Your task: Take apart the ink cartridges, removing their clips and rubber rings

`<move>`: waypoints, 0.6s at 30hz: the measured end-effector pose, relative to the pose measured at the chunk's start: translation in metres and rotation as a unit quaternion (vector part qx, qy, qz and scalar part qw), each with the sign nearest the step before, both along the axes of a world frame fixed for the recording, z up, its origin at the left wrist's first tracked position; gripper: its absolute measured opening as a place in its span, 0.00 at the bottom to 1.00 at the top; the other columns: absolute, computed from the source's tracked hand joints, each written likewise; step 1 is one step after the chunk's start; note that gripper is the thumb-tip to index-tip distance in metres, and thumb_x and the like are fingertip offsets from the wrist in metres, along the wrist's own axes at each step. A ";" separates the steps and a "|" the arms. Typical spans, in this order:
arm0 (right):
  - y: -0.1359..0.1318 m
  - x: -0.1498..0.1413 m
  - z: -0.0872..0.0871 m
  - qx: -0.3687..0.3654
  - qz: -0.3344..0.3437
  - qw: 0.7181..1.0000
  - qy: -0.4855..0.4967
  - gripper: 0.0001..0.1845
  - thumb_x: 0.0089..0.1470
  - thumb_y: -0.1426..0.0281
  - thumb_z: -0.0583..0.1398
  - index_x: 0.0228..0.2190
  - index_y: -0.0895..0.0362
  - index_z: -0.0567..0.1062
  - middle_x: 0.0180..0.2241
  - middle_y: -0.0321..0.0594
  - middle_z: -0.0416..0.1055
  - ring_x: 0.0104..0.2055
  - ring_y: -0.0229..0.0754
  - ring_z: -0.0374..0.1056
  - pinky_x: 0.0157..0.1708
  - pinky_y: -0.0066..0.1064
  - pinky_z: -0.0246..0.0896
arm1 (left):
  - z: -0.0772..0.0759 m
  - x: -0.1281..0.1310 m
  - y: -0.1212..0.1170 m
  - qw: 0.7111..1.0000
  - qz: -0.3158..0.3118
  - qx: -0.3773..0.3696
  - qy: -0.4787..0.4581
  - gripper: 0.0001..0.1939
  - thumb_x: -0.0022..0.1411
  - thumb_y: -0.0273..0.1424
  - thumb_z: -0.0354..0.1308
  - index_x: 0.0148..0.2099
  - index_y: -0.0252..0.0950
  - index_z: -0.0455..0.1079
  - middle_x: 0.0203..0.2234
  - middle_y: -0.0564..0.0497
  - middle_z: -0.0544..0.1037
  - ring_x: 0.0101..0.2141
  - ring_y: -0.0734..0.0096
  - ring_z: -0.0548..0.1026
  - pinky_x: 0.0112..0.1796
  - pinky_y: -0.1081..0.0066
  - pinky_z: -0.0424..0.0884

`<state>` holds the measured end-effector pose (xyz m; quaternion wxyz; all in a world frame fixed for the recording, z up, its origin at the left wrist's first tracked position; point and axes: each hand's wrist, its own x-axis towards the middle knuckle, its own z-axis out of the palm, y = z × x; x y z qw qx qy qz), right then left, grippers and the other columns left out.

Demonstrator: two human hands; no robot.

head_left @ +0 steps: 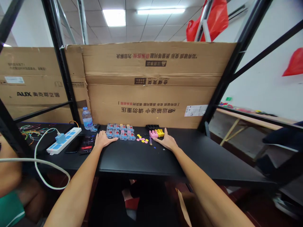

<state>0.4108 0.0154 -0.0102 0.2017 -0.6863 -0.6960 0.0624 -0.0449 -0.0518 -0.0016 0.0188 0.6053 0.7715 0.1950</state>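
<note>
My left hand point(103, 140) rests on the black tabletop, thumb stretched toward a cluster of small clear-and-blue plastic pieces point(123, 135) in two rows. My right hand point(168, 142) lies at the other side with thumb and fingers apart, beside a pink toothed block point(153, 134) and a yellow toothed block point(159, 132). Whether its thumb touches the pink block I cannot tell. Behind these sits a black toothed block point(152, 126). Small pink and yellow rings point(143, 139) are scattered between the hands, near a thin purple stick-like thing point(150, 140). Neither hand grips anything visible.
A phone-like device point(87, 144) lies left of my left hand, near a white power strip point(65, 140) with a looping cable. A water bottle point(87, 118) stands behind. Cardboard point(146, 94) walls the back; black posts point(219, 82) frame the table. Another person's arm point(9, 167) shows at left.
</note>
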 end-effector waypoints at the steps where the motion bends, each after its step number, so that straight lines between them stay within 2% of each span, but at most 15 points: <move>1: -0.001 0.000 0.000 0.000 0.000 1.000 0.000 0.75 0.52 0.30 0.59 0.77 0.71 0.40 0.67 0.68 0.68 0.69 0.68 0.67 0.65 0.50 0.62 | 0.000 0.000 -0.001 1.000 0.000 0.000 0.002 0.61 0.51 0.74 0.55 0.69 0.27 0.63 0.67 0.27 0.70 0.70 0.39 0.66 0.68 0.56 0.58; 4: -0.006 0.000 -0.003 0.003 0.000 1.000 -0.004 0.74 0.53 0.31 0.59 0.77 0.72 0.41 0.67 0.68 0.68 0.69 0.68 0.68 0.63 0.49 0.64 | 0.000 0.001 -0.004 1.000 -0.004 0.003 0.008 0.61 0.52 0.73 0.54 0.67 0.26 0.65 0.66 0.27 0.71 0.68 0.38 0.67 0.68 0.56 0.59; 6: -0.009 0.001 -0.006 0.009 -0.001 1.000 -0.017 0.70 0.55 0.31 0.57 0.75 0.72 0.48 0.68 0.69 0.67 0.70 0.67 0.67 0.64 0.47 0.63 | -0.001 0.002 -0.006 1.000 -0.004 0.009 0.012 0.60 0.53 0.73 0.53 0.67 0.25 0.65 0.65 0.26 0.72 0.68 0.38 0.68 0.68 0.55 0.60; 10: -0.011 -0.001 -0.012 -0.006 -0.006 0.998 -0.065 0.62 0.60 0.32 0.52 0.71 0.72 0.63 0.71 0.68 0.63 0.74 0.66 0.59 0.72 0.48 0.52 | -0.004 0.008 -0.012 1.000 0.002 0.010 0.017 0.61 0.54 0.73 0.53 0.68 0.23 0.65 0.66 0.24 0.70 0.69 0.37 0.66 0.69 0.53 0.58; 13: -0.009 -0.002 -0.014 -0.024 -0.016 0.996 -0.086 0.63 0.61 0.32 0.50 0.72 0.74 0.61 0.74 0.68 0.57 0.77 0.66 0.53 0.75 0.48 0.45 | -0.004 0.015 -0.014 1.000 0.005 0.009 0.006 0.65 0.53 0.73 0.54 0.71 0.21 0.60 0.68 0.23 0.68 0.70 0.36 0.64 0.70 0.51 0.56; 16: -0.007 -0.002 -0.015 -0.022 -0.013 0.996 -0.089 0.64 0.61 0.31 0.50 0.71 0.75 0.62 0.73 0.69 0.58 0.77 0.66 0.54 0.75 0.48 0.46 | -0.003 0.020 -0.014 1.000 0.013 0.013 -0.004 0.69 0.51 0.73 0.56 0.75 0.21 0.52 0.71 0.22 0.63 0.72 0.35 0.62 0.70 0.51 0.55; 18: -0.006 -0.001 -0.014 -0.018 -0.008 0.996 -0.088 0.63 0.61 0.31 0.50 0.71 0.75 0.63 0.72 0.69 0.59 0.76 0.66 0.55 0.74 0.48 0.48 | -0.003 0.021 -0.013 1.000 0.015 0.016 -0.003 0.69 0.51 0.73 0.56 0.75 0.22 0.53 0.71 0.22 0.64 0.71 0.35 0.62 0.69 0.52 0.57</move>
